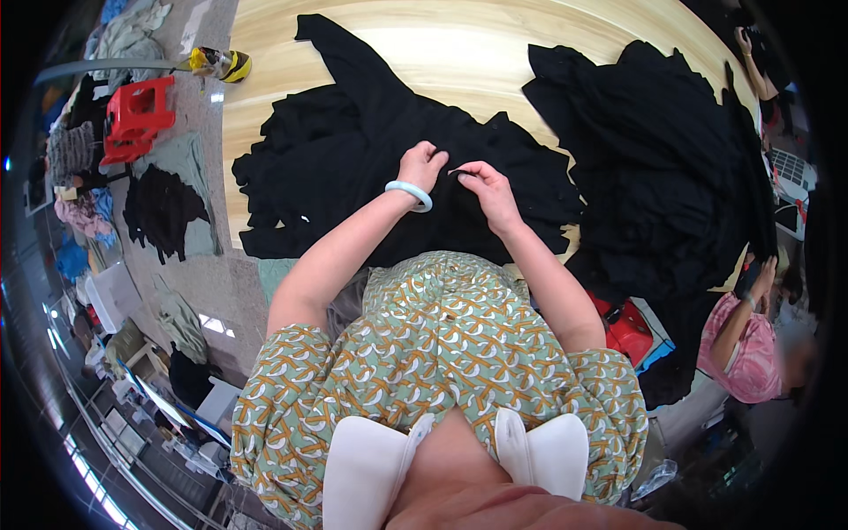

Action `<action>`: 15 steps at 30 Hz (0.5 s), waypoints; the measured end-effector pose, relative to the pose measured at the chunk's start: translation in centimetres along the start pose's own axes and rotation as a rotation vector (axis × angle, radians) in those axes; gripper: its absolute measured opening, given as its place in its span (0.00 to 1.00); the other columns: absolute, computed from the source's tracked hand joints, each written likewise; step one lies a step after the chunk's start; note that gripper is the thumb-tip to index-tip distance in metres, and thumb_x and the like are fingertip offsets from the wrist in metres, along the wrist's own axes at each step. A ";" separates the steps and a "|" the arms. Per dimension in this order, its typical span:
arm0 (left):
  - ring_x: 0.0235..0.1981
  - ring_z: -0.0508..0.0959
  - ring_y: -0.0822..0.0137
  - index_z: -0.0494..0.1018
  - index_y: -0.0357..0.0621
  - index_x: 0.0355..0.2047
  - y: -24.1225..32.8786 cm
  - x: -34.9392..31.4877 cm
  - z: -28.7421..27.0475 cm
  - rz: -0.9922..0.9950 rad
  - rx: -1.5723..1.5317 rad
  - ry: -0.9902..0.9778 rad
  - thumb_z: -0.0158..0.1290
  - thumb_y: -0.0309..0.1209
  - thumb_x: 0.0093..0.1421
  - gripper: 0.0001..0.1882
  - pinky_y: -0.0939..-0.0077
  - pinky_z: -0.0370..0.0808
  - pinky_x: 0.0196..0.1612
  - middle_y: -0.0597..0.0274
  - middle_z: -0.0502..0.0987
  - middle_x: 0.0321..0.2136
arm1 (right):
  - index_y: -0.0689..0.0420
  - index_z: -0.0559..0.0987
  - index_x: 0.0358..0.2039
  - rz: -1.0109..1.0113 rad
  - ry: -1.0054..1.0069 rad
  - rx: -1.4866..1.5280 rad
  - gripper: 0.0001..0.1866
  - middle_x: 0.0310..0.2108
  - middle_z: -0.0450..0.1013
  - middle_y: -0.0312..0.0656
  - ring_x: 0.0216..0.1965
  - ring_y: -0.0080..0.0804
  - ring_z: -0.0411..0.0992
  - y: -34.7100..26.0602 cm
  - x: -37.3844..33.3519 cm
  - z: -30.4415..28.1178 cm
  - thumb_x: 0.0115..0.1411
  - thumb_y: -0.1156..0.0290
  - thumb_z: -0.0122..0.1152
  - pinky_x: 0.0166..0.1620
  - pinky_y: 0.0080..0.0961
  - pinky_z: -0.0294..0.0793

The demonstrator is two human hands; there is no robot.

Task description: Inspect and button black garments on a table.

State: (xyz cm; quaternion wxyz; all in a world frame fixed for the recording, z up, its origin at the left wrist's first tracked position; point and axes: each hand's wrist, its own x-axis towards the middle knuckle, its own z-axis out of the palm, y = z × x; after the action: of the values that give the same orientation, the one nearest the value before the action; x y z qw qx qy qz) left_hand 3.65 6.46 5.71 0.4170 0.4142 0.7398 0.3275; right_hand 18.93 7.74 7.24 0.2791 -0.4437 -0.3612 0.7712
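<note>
Black garments point(344, 132) lie spread in an overlapping heap on the table in front of me, one sleeve stretched toward the far left. My left hand point(421, 168), with a pale bangle point(409, 195) at the wrist, is closed over the middle of the black cloth. Whatever its curled fingers hold is hidden. Just to its right, my right hand point(491, 196) pinches a thin dark strip point(457, 172) between thumb and fingertips. That strip curves toward the left hand; whether it joins the garment I cannot tell.
A second black garment pile point(649, 168) covers the right side of the wooden table point(468, 35). Left of the table stand a red stool point(139, 115) and a yellow-and-black taped post end point(221, 65). Dark cloth point(163, 212) lies beyond. A person in pink point(746, 349) is at right.
</note>
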 end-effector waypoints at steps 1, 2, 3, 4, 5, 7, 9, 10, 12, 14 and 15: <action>0.17 0.68 0.73 0.70 0.35 0.24 0.0 0.1 0.0 -0.182 -0.118 -0.105 0.53 0.28 0.51 0.08 0.78 0.65 0.24 0.63 0.72 0.17 | 0.60 0.75 0.31 0.001 -0.003 -0.002 0.05 0.27 0.71 0.30 0.29 0.16 0.66 0.1 0.1 -0.2 0.51 0.78 0.54 0.36 0.11 0.64; 0.18 0.66 0.78 0.70 0.32 0.24 0.0 -0.3 -0.3 -0.233 -0.098 -0.225 0.54 0.28 0.50 0.09 0.79 0.64 0.23 0.66 0.71 0.16 | 0.60 0.75 0.31 0.070 -0.011 0.111 0.06 0.28 0.71 0.31 0.31 0.15 0.66 0.3 0.2 -0.4 0.52 0.77 0.52 0.38 0.12 0.64; 0.18 0.66 0.78 0.70 0.32 0.24 -0.1 -0.3 -0.5 -0.235 -0.100 -0.221 0.54 0.28 0.50 0.09 0.79 0.64 0.23 0.66 0.71 0.16 | 0.59 0.74 0.32 0.140 -0.019 0.224 0.06 0.30 0.71 0.32 0.33 0.14 0.66 0.4 0.3 -0.5 0.53 0.77 0.51 0.41 0.12 0.63; 0.18 0.66 0.77 0.70 0.33 0.23 -0.2 -0.3 -0.6 -0.205 -0.002 -0.276 0.54 0.29 0.50 0.09 0.79 0.64 0.23 0.65 0.71 0.16 | 0.59 0.74 0.32 0.141 -0.022 0.222 0.06 0.30 0.71 0.32 0.33 0.14 0.66 0.4 0.2 -0.4 0.53 0.77 0.51 0.41 0.12 0.63; 0.18 0.66 0.77 0.71 0.33 0.22 -0.4 -0.2 -0.7 -0.175 0.096 -0.331 0.54 0.29 0.50 0.09 0.78 0.64 0.24 0.65 0.71 0.16 | 0.59 0.74 0.31 0.126 0.007 0.134 0.06 0.29 0.71 0.32 0.32 0.15 0.66 0.2 0.0 -0.3 0.52 0.77 0.52 0.39 0.13 0.64; 0.17 0.65 0.76 0.71 0.34 0.21 -0.3 0.6 -1.0 -0.133 0.175 -0.326 0.54 0.31 0.50 0.10 0.77 0.64 0.23 0.63 0.71 0.15 | 0.59 0.75 0.30 0.111 0.035 0.044 0.05 0.28 0.71 0.32 0.31 0.15 0.67 -0.2 -0.3 0.0 0.52 0.77 0.52 0.37 0.13 0.65; 0.17 0.65 0.75 0.71 0.34 0.20 0.5 1.3 -1.4 -0.087 0.179 -0.252 0.54 0.32 0.50 0.12 0.75 0.64 0.23 0.60 0.70 0.14 | 0.59 0.76 0.29 -0.083 0.031 -0.521 0.06 0.23 0.71 0.33 0.24 0.17 0.66 -0.6 -0.5 0.4 0.49 0.77 0.53 0.30 0.14 0.66; 0.16 0.65 0.71 0.70 0.34 0.19 0.9 1.4 -1.5 -0.076 0.146 -0.265 0.54 0.33 0.50 0.12 0.73 0.65 0.23 0.55 0.69 0.13 | 0.60 0.75 0.28 -0.232 0.069 -0.638 0.06 0.22 0.72 0.39 0.22 0.24 0.69 -1.1 -0.6 0.9 0.46 0.76 0.54 0.28 0.20 0.68; 0.16 0.66 0.68 0.70 0.34 0.19 2.2 1.4 -1.6 -0.024 0.202 -0.295 0.53 0.33 0.50 0.13 0.72 0.65 0.23 0.53 0.69 0.14 | 0.60 0.75 0.27 -0.313 0.106 -0.712 0.06 0.23 0.72 0.42 0.24 0.30 0.71 -1.2 -0.2 1.1 0.45 0.76 0.55 0.29 0.22 0.69; 0.16 0.69 0.61 0.70 0.34 0.19 2.5 1.1 -1.4 0.076 0.251 -0.320 0.51 0.33 0.49 0.12 0.69 0.66 0.23 0.49 0.70 0.15 | 0.60 0.74 0.26 -0.397 0.143 -0.787 0.06 0.24 0.72 0.44 0.26 0.35 0.72 -1.4 0.0 1.3 0.44 0.76 0.55 0.30 0.25 0.70; 0.16 0.69 0.61 0.70 0.34 0.19 2.3 1.1 -1.3 0.080 0.251 -0.318 0.51 0.33 0.49 0.12 0.69 0.66 0.23 0.49 0.70 0.15 | 0.60 0.74 0.26 -0.401 0.144 -0.812 0.06 0.25 0.72 0.45 0.27 0.40 0.72 -1.5 0.1 1.3 0.44 0.76 0.55 0.31 0.28 0.70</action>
State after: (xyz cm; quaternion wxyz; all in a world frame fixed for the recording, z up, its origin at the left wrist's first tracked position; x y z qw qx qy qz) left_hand 2.94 8.21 7.79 0.4603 0.5384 0.6826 0.1798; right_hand 17.86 8.27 8.81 0.2508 -0.4910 -0.6925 0.4652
